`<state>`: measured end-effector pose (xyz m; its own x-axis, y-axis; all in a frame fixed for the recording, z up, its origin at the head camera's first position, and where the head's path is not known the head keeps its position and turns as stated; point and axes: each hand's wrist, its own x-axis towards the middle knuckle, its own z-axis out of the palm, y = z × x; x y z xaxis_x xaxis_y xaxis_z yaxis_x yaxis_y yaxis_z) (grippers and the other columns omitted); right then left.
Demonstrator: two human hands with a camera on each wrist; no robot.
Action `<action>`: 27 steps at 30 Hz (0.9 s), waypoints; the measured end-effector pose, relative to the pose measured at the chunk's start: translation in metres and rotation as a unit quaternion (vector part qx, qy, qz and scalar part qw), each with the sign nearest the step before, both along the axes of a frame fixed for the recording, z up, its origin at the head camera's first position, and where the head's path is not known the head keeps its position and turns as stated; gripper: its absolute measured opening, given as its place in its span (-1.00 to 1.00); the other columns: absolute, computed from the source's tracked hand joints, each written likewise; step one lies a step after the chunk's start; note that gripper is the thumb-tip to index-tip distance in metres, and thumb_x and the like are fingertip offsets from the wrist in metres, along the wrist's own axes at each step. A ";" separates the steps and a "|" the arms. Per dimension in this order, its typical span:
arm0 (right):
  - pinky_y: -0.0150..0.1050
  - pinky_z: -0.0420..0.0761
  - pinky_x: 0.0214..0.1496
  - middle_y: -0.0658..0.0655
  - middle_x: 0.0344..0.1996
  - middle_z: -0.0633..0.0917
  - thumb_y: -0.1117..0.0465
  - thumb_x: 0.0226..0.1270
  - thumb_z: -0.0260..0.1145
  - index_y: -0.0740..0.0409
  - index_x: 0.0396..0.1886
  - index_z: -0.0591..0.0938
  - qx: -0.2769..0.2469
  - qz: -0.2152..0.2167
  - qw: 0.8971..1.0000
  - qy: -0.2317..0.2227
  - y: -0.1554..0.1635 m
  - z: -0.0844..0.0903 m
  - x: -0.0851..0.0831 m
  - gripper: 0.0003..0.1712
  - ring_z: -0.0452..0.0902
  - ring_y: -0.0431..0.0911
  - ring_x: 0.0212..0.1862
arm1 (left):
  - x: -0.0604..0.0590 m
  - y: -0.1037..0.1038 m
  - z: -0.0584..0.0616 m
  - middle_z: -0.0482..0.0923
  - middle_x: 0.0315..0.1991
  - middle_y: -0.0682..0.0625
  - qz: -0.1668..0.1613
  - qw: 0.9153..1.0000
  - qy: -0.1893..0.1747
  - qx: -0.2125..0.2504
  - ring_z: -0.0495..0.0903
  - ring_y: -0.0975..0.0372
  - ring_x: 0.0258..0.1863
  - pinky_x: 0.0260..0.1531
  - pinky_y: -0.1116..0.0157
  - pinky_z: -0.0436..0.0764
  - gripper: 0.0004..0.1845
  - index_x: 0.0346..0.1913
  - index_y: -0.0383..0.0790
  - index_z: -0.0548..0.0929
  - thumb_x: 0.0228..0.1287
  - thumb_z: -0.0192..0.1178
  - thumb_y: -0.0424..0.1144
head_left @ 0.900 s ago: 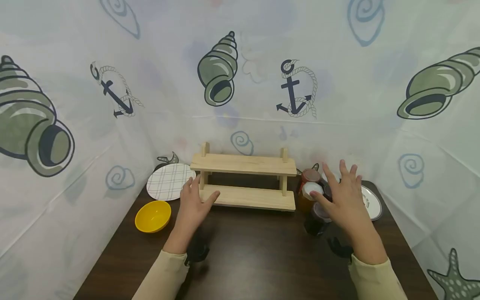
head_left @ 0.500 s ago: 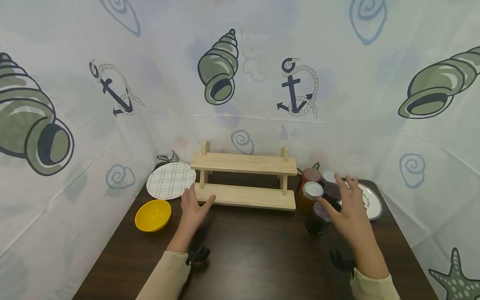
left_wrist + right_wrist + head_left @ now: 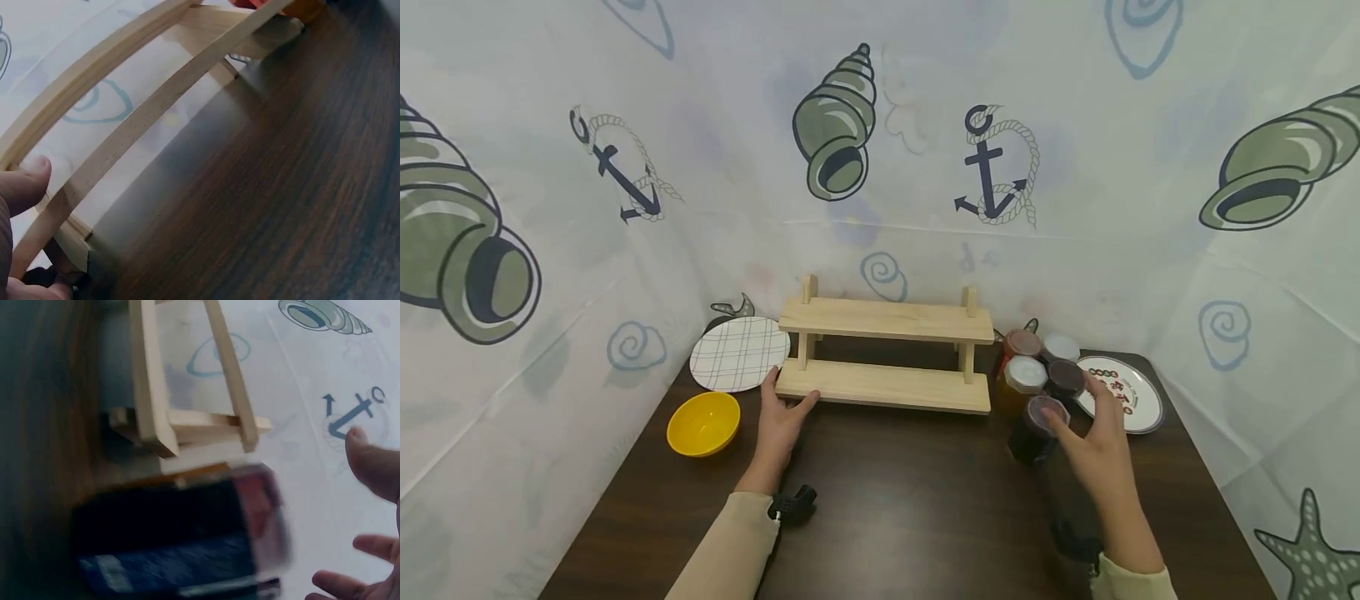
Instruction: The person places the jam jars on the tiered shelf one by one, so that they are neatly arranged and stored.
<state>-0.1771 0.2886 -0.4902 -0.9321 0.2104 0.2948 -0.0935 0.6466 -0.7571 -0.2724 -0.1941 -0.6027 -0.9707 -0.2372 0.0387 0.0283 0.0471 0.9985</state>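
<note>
A two-tier pale wooden shelf rack (image 3: 883, 385) stands at the back of the dark table. My left hand (image 3: 781, 425) holds the left end of its lower board, thumb (image 3: 30, 181) above the board and fingers (image 3: 40, 290) below in the left wrist view. My right hand (image 3: 1097, 442) reaches over the front dark jar (image 3: 1032, 437), thumb and fingers spread around its purplish lid (image 3: 1048, 411). In the right wrist view the jar shows a blue label (image 3: 169, 565), blurred, and the fingers (image 3: 340, 584) stand apart from the lid.
Behind that jar cluster several others: a white-lidded amber jar (image 3: 1025, 377), a dark-lidded jar (image 3: 1065, 379), a red-lidded jar (image 3: 1022, 343) and another white-lidded one (image 3: 1060, 347). A printed white plate (image 3: 1138, 400) lies right. A checked oval plate (image 3: 737, 354) and yellow bowl (image 3: 703, 423) sit left.
My left hand has moved onto the lower board's end. My right hand has come down and nearer the front dark jar, its fingers closing in around the lid. The view has tilted slightly downward.
</note>
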 end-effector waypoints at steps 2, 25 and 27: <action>0.45 0.24 0.67 0.46 0.60 0.32 0.06 0.40 0.61 0.19 0.75 0.16 -0.041 -0.007 0.999 -0.023 -0.001 -0.007 0.001 0.13 0.19 0.40 0.66 | -0.002 0.000 -0.001 -0.15 0.80 -0.26 -0.010 1.000 0.008 0.018 0.08 -0.13 0.76 0.73 -0.13 0.20 0.20 0.80 -0.14 -0.22 0.44 0.49 -0.26; -0.72 0.54 0.20 -0.10 0.43 0.41 0.16 0.41 0.60 0.00 0.66 0.27 -0.307 -0.004 0.944 -0.124 0.000 -0.087 -0.006 -0.04 0.35 -0.28 0.44 | 0.002 0.000 -0.001 0.05 0.77 -0.22 -0.004 0.999 0.007 0.050 0.22 -0.03 0.72 0.63 0.05 0.36 0.05 0.77 -0.20 -0.02 0.43 0.45 -0.39; -0.71 0.50 0.27 -0.14 0.43 0.40 0.19 0.42 0.59 -0.04 0.65 0.28 -0.326 0.006 0.937 -0.121 0.001 -0.091 -0.008 -0.06 0.33 -0.29 0.49 | 0.000 0.000 0.001 0.04 0.78 -0.21 -0.004 0.999 0.011 0.045 0.22 -0.04 0.72 0.63 0.03 0.36 0.05 0.77 -0.19 -0.02 0.44 0.45 -0.38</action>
